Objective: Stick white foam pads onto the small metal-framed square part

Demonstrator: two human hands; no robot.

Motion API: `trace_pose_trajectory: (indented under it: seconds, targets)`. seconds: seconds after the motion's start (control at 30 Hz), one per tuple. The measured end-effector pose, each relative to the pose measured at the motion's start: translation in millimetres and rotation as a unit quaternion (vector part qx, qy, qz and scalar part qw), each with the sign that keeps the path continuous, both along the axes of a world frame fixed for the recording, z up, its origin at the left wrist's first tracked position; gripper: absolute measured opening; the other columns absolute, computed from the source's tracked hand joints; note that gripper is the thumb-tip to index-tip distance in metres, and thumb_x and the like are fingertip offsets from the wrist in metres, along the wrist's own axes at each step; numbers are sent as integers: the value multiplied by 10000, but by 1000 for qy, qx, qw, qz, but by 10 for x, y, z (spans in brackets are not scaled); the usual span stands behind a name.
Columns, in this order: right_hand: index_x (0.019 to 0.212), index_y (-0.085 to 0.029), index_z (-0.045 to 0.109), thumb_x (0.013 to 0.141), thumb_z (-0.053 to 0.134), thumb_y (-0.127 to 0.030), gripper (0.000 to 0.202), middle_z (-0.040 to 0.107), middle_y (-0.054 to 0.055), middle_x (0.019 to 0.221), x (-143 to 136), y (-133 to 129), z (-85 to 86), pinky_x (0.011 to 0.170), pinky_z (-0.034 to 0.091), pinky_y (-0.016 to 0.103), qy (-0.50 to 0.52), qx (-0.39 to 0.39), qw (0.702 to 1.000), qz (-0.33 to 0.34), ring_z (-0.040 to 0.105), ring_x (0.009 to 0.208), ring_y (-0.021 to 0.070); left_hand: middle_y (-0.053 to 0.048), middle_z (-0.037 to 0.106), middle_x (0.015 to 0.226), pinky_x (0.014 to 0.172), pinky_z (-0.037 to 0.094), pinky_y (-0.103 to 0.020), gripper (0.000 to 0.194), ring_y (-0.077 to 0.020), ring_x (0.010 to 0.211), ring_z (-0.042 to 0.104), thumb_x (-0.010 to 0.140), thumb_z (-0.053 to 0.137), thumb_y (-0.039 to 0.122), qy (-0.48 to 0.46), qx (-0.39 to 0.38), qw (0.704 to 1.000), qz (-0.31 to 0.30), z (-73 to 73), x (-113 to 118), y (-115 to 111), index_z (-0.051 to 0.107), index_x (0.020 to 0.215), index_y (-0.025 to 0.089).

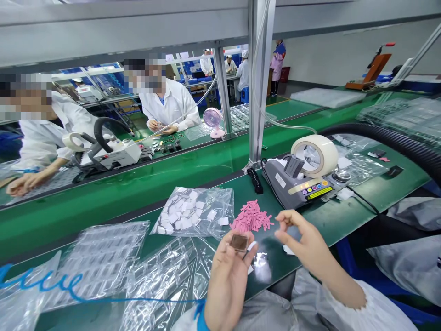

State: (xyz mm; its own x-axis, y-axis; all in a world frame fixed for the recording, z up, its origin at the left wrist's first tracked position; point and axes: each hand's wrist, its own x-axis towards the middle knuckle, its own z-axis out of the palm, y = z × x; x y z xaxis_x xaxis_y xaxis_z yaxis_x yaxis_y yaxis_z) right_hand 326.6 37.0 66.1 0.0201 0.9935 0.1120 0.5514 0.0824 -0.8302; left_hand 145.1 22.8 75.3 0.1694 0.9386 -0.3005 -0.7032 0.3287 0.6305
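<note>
My left hand [227, 276] is closed around a small square part [239, 242] with a dark brown face and clear edges, held above the green bench. My right hand [303, 241] is a little to the right of it, thumb and index finger curved with a gap between them and nothing visible in the gap. Just beyond both hands lies a loose pile of pink strips [252, 216]. A clear bag [195, 211] of white square pieces rests to the left of that pile. Part of a white piece [288, 249] shows below my right hand.
A grey tape dispenser [287, 184] carries a large tape roll [322, 156] on the right. Clear plastic trays [103, 255] cover the left. A blue coiled cord [62, 282] runs to my left wrist. Behind a metal post [257, 92], co-workers sit across the green conveyor [172, 170].
</note>
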Motion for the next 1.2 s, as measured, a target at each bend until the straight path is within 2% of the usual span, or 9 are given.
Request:
trace_pose_trajectory:
  seconds: [0.1,0.23,0.43,0.67,0.77,0.87,0.97,1.03,1.2]
  targets:
    - [839,-196,529,841,474,-239,70,578,15,764,156,194,-376,668,470,287,-113,-34,993,12,578,719,160,-20,671,823,873,464,-423,293,-183,844,594,702,689,432,-69,-74,995,-18,97,-93,56,688,912,228]
    - [754,-183,559,793,575,-201,45,607,13,772,27,298,-703,607,441,270,-200,-70,977,32,590,681,162,-23,633,731,781,481,-365,347,-150,733,552,693,692,448,-60,-86,994,-39,146,-126,50,703,914,181]
    - [813,-148,591,840,551,-183,59,638,101,872,-231,354,-719,616,410,298,-324,-89,942,-3,612,817,240,-48,630,759,788,454,-355,348,-158,758,531,759,629,436,-11,-44,997,-70,80,-99,-56,697,957,159]
    - [784,-149,597,872,426,-95,200,648,115,838,-138,355,-733,593,404,292,-367,-71,927,18,616,776,225,-67,627,770,802,429,-356,348,-167,758,539,818,561,398,-12,-40,992,-123,55,-119,-81,682,1014,135]
    - [771,-157,583,894,384,-132,235,632,96,800,-26,310,-561,590,408,293,-351,-52,934,38,600,739,209,-68,621,760,791,423,-351,346,-168,757,536,838,532,386,-21,-51,989,-136,53,-109,-82,683,1012,128]
    - [760,-191,552,925,367,-189,247,605,28,776,43,172,-156,625,420,268,-297,-18,950,92,569,733,157,-58,606,736,781,409,-332,347,-160,745,523,856,502,378,-6,-47,988,-150,53,-79,-83,681,1016,127]
    - [770,-200,526,937,383,-202,219,583,0,750,-6,-32,297,701,397,296,-184,104,961,176,515,731,138,-58,605,750,785,390,-313,352,-162,758,514,852,506,391,33,-28,986,-161,72,-44,-85,682,1004,126]
    - [759,-198,521,919,418,-170,192,584,-4,734,-89,-141,495,769,362,351,-158,183,953,181,487,730,144,-64,608,789,784,379,-303,363,-162,773,504,838,523,416,48,-16,984,-171,95,-25,-88,682,997,131]
    - [740,-201,557,880,448,-113,198,584,-17,676,-238,-192,561,882,276,427,-201,243,937,152,470,715,155,-42,551,768,732,352,-284,385,-148,729,442,807,539,482,71,16,976,-207,128,-6,-99,678,929,144]
